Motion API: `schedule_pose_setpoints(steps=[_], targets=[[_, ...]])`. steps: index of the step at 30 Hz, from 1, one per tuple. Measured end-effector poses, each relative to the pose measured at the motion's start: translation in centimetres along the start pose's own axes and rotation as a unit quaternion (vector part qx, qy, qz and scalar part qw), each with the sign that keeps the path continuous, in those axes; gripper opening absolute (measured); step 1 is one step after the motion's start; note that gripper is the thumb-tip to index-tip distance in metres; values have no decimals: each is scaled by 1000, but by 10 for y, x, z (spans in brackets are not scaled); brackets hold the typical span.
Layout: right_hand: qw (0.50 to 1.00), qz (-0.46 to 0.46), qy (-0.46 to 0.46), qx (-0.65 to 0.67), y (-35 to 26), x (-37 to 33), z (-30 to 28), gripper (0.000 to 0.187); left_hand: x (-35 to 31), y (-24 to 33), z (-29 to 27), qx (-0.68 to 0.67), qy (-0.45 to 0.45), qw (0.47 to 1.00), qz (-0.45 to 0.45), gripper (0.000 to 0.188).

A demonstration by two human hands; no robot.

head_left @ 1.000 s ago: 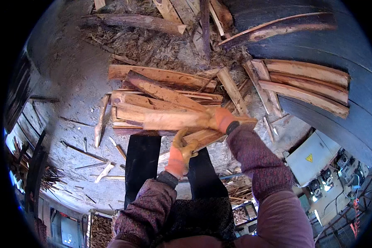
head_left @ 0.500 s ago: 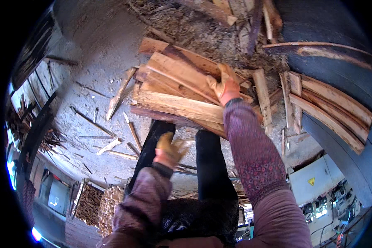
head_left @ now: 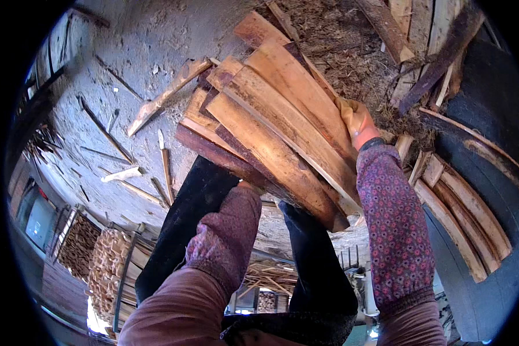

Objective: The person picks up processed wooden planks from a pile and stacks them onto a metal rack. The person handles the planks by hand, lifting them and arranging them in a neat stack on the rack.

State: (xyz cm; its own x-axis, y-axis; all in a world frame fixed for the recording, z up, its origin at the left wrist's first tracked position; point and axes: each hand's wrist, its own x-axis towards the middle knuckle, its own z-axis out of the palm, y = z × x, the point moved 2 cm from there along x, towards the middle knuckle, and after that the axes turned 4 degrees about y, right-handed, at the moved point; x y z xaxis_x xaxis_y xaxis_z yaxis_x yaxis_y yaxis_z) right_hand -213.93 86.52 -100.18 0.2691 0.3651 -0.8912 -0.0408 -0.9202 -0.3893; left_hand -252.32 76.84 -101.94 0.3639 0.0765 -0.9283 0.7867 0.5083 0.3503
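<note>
In front of my legs lies a fanned stack of rough-sawn wooden boards (head_left: 294, 92), some reddish, some pale, some with dark bark edges. My right hand (head_left: 357, 122), in a yellow and orange work glove, is closed around the right end of an upper board. My left hand (head_left: 247, 184) reaches under the near side of the stack; only a sliver of glove shows at the sleeve end, and the fingers are hidden. One long board (head_left: 279, 158) with a bark edge slants across the near side, above my knees.
Loose sticks (head_left: 167, 95) and offcuts litter the concrete floor (head_left: 138, 46) to the left. On the right, several curved slabs (head_left: 473, 213) rest on a dark surface (head_left: 455, 277). More planks (head_left: 409, 34) lie at the far right. Stacked wood pieces (head_left: 106, 265) stand at lower left.
My left hand has gone from free above my lap to under the boards. The stack has turned and fanned out, and my right hand has shifted to the boards' right end.
</note>
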Motion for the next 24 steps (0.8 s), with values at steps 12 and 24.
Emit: schedule_pose_setpoints(steps=[12, 24], targets=[[976, 43, -161, 141, 34, 27, -4, 76, 27, 49, -16, -212, 78, 974, 7, 65], [971, -144, -138, 134, -11, -35, -41, 72, 20, 84, -9, -250, 102, 963, -4, 65]])
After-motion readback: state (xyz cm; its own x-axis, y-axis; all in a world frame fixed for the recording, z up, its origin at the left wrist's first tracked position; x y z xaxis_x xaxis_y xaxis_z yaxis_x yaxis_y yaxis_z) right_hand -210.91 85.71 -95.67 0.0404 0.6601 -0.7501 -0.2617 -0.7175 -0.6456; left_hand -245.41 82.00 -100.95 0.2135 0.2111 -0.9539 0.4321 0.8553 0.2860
